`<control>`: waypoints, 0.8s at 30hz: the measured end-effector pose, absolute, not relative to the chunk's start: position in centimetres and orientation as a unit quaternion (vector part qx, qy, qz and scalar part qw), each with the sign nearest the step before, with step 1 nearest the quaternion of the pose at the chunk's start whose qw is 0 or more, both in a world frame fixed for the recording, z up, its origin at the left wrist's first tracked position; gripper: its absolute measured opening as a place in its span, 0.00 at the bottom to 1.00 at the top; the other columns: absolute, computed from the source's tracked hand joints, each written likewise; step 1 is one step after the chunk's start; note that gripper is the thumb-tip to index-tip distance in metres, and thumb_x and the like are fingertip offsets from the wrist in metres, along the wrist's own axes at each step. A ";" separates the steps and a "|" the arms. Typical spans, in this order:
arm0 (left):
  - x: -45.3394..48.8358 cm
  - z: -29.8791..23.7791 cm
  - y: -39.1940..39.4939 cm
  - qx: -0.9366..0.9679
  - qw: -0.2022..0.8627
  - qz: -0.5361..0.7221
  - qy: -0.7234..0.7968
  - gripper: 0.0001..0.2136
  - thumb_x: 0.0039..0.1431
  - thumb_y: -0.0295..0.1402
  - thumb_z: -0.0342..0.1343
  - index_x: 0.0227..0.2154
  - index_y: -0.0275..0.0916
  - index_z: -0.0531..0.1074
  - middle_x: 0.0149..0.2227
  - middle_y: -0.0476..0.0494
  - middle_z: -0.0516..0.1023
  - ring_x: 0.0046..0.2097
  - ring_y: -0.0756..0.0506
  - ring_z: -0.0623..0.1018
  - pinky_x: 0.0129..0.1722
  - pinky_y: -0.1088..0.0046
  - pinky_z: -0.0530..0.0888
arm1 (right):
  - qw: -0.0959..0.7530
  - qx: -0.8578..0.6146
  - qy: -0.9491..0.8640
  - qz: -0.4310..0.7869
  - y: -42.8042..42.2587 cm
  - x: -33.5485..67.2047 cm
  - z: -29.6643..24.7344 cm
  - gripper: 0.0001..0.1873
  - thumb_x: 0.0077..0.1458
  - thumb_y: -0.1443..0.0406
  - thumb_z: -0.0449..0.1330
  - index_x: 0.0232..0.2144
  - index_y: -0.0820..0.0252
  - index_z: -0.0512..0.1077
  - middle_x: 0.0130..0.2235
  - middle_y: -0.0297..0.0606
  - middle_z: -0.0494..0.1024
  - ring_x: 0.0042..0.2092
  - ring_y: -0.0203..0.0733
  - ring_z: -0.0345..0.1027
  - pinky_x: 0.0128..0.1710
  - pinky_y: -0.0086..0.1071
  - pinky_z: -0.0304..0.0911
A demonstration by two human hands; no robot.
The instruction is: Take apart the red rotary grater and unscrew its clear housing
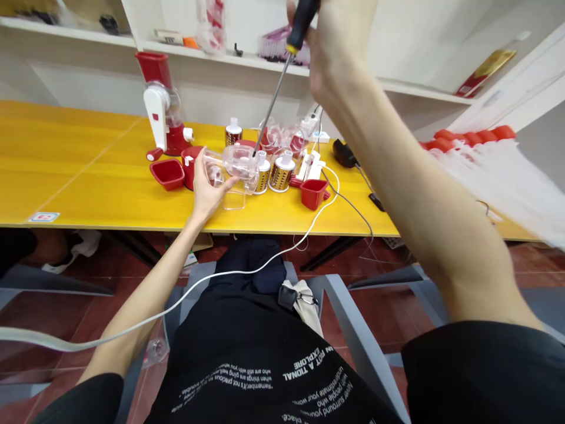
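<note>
My left hand (206,187) grips a clear plastic housing (236,166) and steadies it on the yellow table (88,176). My right hand (329,56) is raised high, closed around the black and yellow handle of a long screwdriver (282,70). Its metal shaft slants down to the left and the tip reaches into the housing. Two metal grater drums (282,172) stand just right of the housing.
An assembled red and white grater (161,106) stands at the back left beside red cups (168,174) (313,193). More clear parts (282,136) lie behind. A white cable (247,268) runs off the table edge over my lap. Stacked red-and-white parts (485,153) are at the right. Shelves run behind.
</note>
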State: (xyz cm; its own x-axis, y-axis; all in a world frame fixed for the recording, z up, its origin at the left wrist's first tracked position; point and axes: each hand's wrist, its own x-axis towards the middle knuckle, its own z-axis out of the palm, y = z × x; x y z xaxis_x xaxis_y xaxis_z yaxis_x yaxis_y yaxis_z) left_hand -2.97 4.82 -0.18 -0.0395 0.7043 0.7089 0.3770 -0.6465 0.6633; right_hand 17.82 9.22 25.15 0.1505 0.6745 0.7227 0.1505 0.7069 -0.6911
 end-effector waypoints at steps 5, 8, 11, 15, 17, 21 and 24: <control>-3.8 3.8 3.6 0.711 0.022 0.590 0.383 0.42 0.57 0.67 0.56 0.68 0.50 0.57 0.67 0.34 0.65 0.68 0.32 0.68 0.67 0.46 0.65 | 0.745 -0.341 -0.531 0.216 6.0 16.6 25.8 0.07 0.75 0.67 0.41 0.45 0.46 0.52 0.45 0.31 0.68 0.41 0.26 0.74 0.39 0.23 0.75; -3.4 7.1 4.0 0.800 0.029 0.462 0.381 0.44 0.50 0.65 0.64 0.65 0.48 0.64 0.63 0.34 0.71 0.65 0.29 0.71 0.66 0.45 0.67 | 0.732 -0.355 -0.548 0.191 7.0 17.1 25.7 0.12 0.75 0.67 0.40 0.54 0.40 0.52 0.51 0.30 0.69 0.43 0.23 0.75 0.41 0.22 0.75; -2.7 9.3 5.1 0.852 0.041 0.340 0.396 0.45 0.45 0.65 0.66 0.61 0.43 0.70 0.58 0.32 0.74 0.63 0.25 0.72 0.63 0.41 0.68 | 0.715 -0.363 -0.573 0.171 8.9 17.7 24.7 0.16 0.75 0.64 0.40 0.60 0.38 0.49 0.50 0.28 0.70 0.43 0.22 0.74 0.41 0.20 0.75; -2.5 10.2 6.0 0.865 0.031 0.285 0.411 0.39 0.43 0.64 0.67 0.52 0.42 0.76 0.52 0.36 0.77 0.57 0.27 0.76 0.59 0.44 0.71 | 0.707 -0.326 -0.614 0.130 11.2 18.0 23.0 0.17 0.69 0.48 0.45 0.57 0.37 0.51 0.46 0.26 0.69 0.42 0.24 0.73 0.41 0.24 0.77; -2.7 10.1 6.2 0.858 0.019 0.290 0.423 0.38 0.41 0.64 0.69 0.50 0.44 0.76 0.50 0.38 0.79 0.53 0.29 0.78 0.57 0.45 0.72 | 0.705 -0.331 -0.615 0.122 11.8 18.1 22.3 0.26 0.63 0.35 0.41 0.52 0.39 0.53 0.41 0.26 0.67 0.37 0.25 0.71 0.35 0.25 0.77; -3.1 9.9 6.5 0.850 0.018 0.292 0.438 0.38 0.38 0.64 0.70 0.49 0.45 0.76 0.50 0.38 0.80 0.51 0.30 0.79 0.55 0.47 0.74 | 0.693 -0.377 -0.607 0.090 10.8 19.1 21.4 0.11 0.68 0.52 0.45 0.50 0.42 0.54 0.37 0.22 0.65 0.27 0.20 0.64 0.30 0.20 0.72; -3.4 9.6 6.8 0.853 0.019 0.308 0.420 0.38 0.39 0.62 0.71 0.50 0.45 0.76 0.49 0.39 0.80 0.51 0.31 0.79 0.55 0.48 0.74 | 0.728 -0.384 -0.558 0.101 9.1 20.1 20.7 0.07 0.69 0.61 0.46 0.48 0.43 0.54 0.37 0.20 0.67 0.27 0.18 0.64 0.26 0.14 0.65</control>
